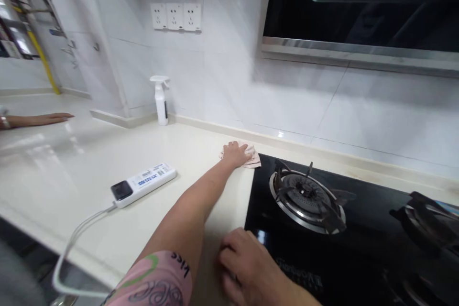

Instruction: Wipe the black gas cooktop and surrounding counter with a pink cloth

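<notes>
Right hand [249,265] loosely closed near hob [369,220], left hand [235,154] spread over cloth [254,158], upright spray bottle [161,103], contents hidden

The single camera mounts on the wearer's head and supplies one view, facing forward and pitched downward. The lens stands above the near side of the surface [82,153] and faces the far wall [222,81]. The field of view is wide: it extends from a co-worker's hand [52,119] on the left to the hob [373,220] on the right, whose right side falls outside the frame. The range hood [358,5] is only partly included. The wearer's right hand [247,265] and left sleeve [158,279] lie near the lens; the left hand [235,154] lies farther away.
</notes>
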Motion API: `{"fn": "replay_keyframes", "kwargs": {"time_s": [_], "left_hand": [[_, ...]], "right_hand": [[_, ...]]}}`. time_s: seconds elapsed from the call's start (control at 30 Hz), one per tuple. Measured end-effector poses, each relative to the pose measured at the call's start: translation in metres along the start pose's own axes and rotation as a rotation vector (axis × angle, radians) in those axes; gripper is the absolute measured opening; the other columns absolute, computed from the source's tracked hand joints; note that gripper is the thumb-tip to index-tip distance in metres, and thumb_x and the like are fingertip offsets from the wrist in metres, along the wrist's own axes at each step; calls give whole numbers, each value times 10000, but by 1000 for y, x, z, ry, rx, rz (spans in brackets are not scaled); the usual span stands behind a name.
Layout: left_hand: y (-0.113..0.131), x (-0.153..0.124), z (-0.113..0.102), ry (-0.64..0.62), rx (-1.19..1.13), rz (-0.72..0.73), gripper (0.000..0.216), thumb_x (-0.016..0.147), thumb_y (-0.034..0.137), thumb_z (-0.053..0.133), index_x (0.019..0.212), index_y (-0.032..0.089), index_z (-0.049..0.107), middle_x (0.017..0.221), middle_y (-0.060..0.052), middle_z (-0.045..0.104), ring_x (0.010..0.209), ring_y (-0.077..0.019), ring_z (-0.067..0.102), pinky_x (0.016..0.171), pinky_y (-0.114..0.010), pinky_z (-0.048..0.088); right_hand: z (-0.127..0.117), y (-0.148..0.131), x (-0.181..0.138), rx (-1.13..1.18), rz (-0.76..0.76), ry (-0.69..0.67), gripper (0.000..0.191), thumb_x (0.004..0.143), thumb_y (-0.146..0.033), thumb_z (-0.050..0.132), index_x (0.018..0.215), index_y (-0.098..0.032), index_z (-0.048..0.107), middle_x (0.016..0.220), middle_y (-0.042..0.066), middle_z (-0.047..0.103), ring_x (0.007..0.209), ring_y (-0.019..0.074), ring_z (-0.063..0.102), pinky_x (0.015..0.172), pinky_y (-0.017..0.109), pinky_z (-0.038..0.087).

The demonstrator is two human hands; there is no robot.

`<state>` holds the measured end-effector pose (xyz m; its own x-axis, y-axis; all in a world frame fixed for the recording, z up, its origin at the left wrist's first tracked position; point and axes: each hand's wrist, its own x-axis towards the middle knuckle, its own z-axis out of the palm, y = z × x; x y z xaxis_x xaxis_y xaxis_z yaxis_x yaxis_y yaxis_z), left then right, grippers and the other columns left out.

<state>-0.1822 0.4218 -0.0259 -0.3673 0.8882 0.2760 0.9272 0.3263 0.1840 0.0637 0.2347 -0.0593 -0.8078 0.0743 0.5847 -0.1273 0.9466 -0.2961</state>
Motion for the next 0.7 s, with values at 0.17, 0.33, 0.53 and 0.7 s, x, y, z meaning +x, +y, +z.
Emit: {"fn": "replay_keyframes", "kwargs": {"time_s": [0.17,0.33,0.53,0.7], "left_hand": [[5,-73,-24,-55,41,28,631,919,711,478,1452,381,555,1533,-125,451,1388,-417,397,1111,-609,313],[2,-174,-56,-79,90,125,622,923,719,502,1470,425,533,1595,-101,409,1428,-394,390,1122,-596,347],[-17,-289,-87,-59,127,275,619,950,686,491,1497,397,513,1577,-152,429,1447,-406,395,1101,-595,397],[-24,-308,-96,-124,128,197,601,956,673,480,1499,416,502,1592,-141,416,1434,-377,417,1097,-560,413]], "right_hand": [[-18,-3,6,202,225,135,258,997,-225,471,746,-215,534,775,9,568,731,145,533,669,258,424],[-28,-4,14,349,373,334,354,990,-435,540,702,-229,543,694,4,565,633,152,507,602,253,464],[-25,-13,12,404,324,298,368,964,-486,564,697,-232,583,696,12,602,617,166,536,570,263,491],[-16,-10,4,299,240,152,329,1009,-364,490,712,-225,512,717,-1,582,647,149,535,613,256,460]]}}
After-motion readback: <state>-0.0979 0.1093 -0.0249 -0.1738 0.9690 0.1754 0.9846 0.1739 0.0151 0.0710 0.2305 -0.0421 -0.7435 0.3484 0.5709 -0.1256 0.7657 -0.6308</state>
